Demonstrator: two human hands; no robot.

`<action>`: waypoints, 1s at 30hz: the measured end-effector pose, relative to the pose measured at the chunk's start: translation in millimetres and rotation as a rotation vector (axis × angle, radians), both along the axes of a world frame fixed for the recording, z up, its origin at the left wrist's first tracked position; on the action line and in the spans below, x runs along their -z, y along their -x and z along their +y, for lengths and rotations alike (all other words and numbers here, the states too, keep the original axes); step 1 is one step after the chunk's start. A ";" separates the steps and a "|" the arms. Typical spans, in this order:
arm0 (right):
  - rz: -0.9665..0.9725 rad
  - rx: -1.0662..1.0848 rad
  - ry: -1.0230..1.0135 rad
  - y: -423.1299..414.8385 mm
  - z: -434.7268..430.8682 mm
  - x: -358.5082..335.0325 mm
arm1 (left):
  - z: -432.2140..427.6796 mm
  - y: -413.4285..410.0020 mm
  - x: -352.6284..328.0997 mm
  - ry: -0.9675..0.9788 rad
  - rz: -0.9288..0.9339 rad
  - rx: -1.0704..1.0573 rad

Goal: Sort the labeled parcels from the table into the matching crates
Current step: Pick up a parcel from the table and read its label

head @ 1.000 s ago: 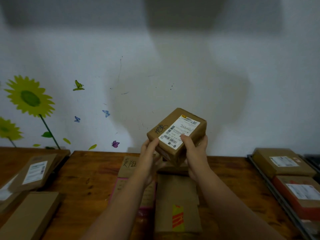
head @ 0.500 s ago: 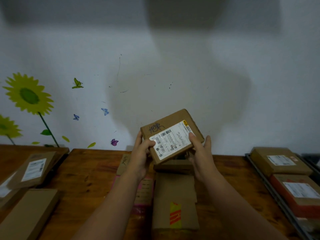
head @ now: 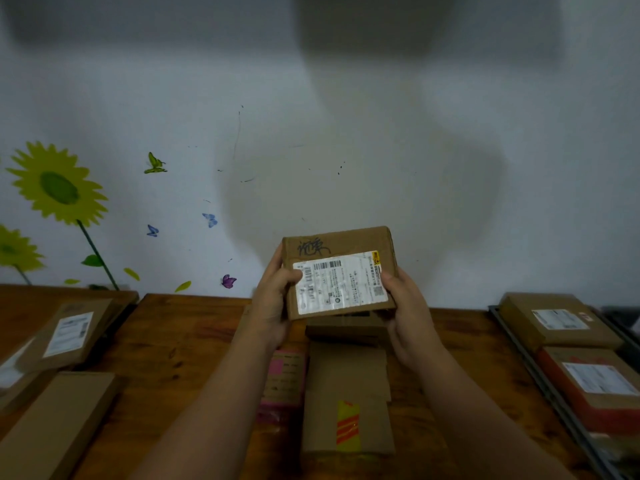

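Observation:
I hold a small brown cardboard parcel up in front of the wall, above the wooden table. Its white shipping label faces me, and black handwriting runs along its top edge. My left hand grips the parcel's left side with the thumb on the label. At the right side, my right hand holds it with the thumb on the label's corner. Below it, more parcels lie on the table: a flat brown one with an orange-yellow sticker and a pink-edged one.
A dark-framed crate at the right holds a brown parcel and a red one, both labeled. At the left lie several brown parcels and a long plain box. The wall behind carries sunflower and butterfly stickers.
The parcel has been turned between my hands from a tilted diagonal to nearly level, with the label facing me squarely. Both hands kept hold of it and shifted slightly lower.

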State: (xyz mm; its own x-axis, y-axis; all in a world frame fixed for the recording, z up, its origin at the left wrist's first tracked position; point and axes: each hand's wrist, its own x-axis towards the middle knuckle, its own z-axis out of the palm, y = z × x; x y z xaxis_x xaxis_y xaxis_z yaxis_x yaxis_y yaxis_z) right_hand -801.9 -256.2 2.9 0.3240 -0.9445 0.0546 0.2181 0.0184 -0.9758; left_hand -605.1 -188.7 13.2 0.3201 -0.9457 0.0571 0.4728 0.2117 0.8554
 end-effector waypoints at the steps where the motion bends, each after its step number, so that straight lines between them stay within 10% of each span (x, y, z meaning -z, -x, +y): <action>1: -0.019 0.021 0.000 -0.1 2.3 0.4 | -0.5 1.4 2.0 -0.012 0.007 -0.005; 15: -0.099 -0.033 -0.249 6.9 17.7 26.4 | -7.3 38.5 6.4 -0.108 0.032 -0.150; 30: -0.011 -0.181 -0.072 17.2 7.1 -3.4 | -5.8 38.0 -10.8 -0.004 -0.098 -0.027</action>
